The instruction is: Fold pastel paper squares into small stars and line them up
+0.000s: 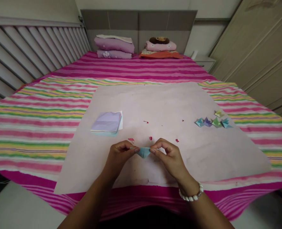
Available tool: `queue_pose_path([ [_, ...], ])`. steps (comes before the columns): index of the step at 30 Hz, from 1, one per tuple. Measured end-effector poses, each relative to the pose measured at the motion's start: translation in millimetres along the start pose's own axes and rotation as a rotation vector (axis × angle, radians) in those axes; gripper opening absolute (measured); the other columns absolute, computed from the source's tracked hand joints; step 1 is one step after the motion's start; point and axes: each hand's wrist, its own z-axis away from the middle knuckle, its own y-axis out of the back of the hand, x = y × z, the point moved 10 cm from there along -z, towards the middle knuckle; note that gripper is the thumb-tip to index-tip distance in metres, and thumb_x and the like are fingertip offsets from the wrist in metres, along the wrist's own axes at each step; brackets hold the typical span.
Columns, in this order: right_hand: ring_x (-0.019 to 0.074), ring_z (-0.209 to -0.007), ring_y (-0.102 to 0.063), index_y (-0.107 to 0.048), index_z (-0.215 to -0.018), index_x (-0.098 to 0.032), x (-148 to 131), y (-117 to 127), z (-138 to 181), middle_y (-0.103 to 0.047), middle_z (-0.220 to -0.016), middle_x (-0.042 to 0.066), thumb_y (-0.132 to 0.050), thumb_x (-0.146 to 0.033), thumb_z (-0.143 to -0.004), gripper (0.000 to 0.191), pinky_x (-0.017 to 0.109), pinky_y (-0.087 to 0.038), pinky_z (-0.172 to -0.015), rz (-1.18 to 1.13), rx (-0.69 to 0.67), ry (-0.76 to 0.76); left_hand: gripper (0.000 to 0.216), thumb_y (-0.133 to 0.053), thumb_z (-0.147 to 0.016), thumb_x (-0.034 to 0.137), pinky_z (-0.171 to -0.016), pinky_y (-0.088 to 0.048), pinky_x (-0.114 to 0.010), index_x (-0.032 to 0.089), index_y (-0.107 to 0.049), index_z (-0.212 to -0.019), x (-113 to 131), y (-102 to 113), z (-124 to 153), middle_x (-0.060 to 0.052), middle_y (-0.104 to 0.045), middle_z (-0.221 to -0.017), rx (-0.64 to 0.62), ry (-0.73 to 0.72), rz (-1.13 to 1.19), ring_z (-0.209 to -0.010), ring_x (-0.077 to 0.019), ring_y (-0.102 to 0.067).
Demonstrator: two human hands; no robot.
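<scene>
Between my two hands is a small folded piece of light blue paper (144, 152), its point facing down toward me. My left hand (122, 156) pinches its left corner between thumb and finger. The right corner is pinched by my right hand (169, 156), which has a white bead bracelet at the wrist. Both hands are just above the near part of a large pale sheet (136, 105). To the left lies a stack of coloured square papers (107, 122), lilac on top. Several folded paper pieces (216, 122) in blue, purple, green and yellow sit at the right.
The sheet lies on a bed with a striped bedspread (40, 127). Small red marks or scraps (150, 138) dot the sheet's middle. Folded purple bedding (114, 47) and a pink-and-orange pile (161, 51) rest by the headboard (141, 28). A slatted rail (36, 47) stands left.
</scene>
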Motion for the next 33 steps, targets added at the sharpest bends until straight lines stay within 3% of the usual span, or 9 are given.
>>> queue_pose_path([
  [4,0.0164,-0.069,-0.057,-0.067,-0.071,-0.021,12.5,-1.5,1.2,-0.065,-0.071,0.001,-0.07,-0.03,-0.078,0.012,0.031,-0.046,-0.068,-0.077,0.042,-0.073,0.027,-0.06,-0.083,0.041,-0.07,-0.045,-0.029,0.018,-0.074,-0.08,-15.5,-1.1,-1.7,-0.003,-0.068,-0.078,0.021,0.034,0.024,-0.072,-0.0154,-0.056],
  [8,0.0161,-0.069,-0.057,-0.068,-0.07,-0.021,21.1,-4.7,2.6,-0.065,-0.071,0.001,-0.071,-0.028,-0.075,0.01,0.032,-0.045,-0.07,-0.112,0.068,-0.118,0.031,-0.059,-0.084,0.043,-0.071,-0.045,-0.029,0.019,-0.072,-0.099,-23.0,2.1,-0.7,-0.006,-0.069,-0.097,0.07,0.059,0.085,-0.076,-0.0155,-0.056],
  [12,0.0166,-0.072,-0.057,-0.07,-0.073,-0.021,20.6,-3.7,3.9,-0.065,-0.073,0.001,-0.07,-0.028,-0.077,0.009,0.032,-0.045,-0.072,-0.104,0.106,-0.119,0.036,-0.072,-0.075,0.034,-0.076,-0.045,-0.029,0.021,-0.069,-0.108,-18.2,-15.3,1.1,-0.008,-0.068,-0.113,-0.075,0.061,0.14,-0.093,-0.0189,-0.059],
  [16,0.0179,-0.074,-0.058,-0.07,-0.076,-0.021,20.7,-4.3,6.7,-0.066,-0.075,0.003,-0.068,-0.03,-0.079,0.01,0.033,-0.045,-0.071,-0.103,0.121,-0.125,0.025,-0.072,-0.074,0.031,-0.059,-0.043,-0.024,0.019,-0.071,-0.095,-24.4,-20.3,1.8,-0.008,-0.07,-0.104,-0.096,0.115,0.114,-0.073,-0.0134,-0.056],
  [21,0.0171,-0.071,-0.057,-0.068,-0.075,-0.02,18.3,-7.8,9.2,-0.066,-0.073,0.002,-0.068,-0.029,-0.078,0.009,0.032,-0.045,-0.069,-0.072,0.132,-0.121,0.02,-0.072,-0.073,0.034,-0.05,-0.043,-0.018,0.019,-0.068,-0.085,-32.7,-18.9,1.9,-0.002,-0.066,-0.085,-0.031,0.181,0.236,-0.071,-0.0117,-0.056],
  [28,0.0151,-0.065,-0.051,-0.064,-0.073,-0.02,6.7,-21.6,9.7,-0.06,-0.067,0.0,-0.067,-0.027,-0.078,0.009,0.03,-0.043,-0.064,-0.037,0.078,-0.063,0.029,-0.079,-0.066,0.03,-0.072,-0.054,-0.025,0.018,-0.06,-0.083,-28.7,-16.0,3.3,0.004,-0.064,-0.074,0.098,0.208,0.442,-0.071,-0.0096,-0.062],
  [33,0.0137,-0.061,-0.047,-0.06,-0.067,-0.02,13.1,-18.8,9.8,-0.054,-0.062,-0.002,-0.068,-0.03,-0.076,0.016,0.028,-0.041,-0.06,-0.086,0.1,-0.124,0.025,-0.082,-0.063,0.023,-0.074,-0.053,-0.023,0.016,-0.061,-0.075,-28.2,-18.8,3.3,0.004,-0.065,-0.074,0.033,0.188,0.488,-0.071,-0.0079,-0.062],
])
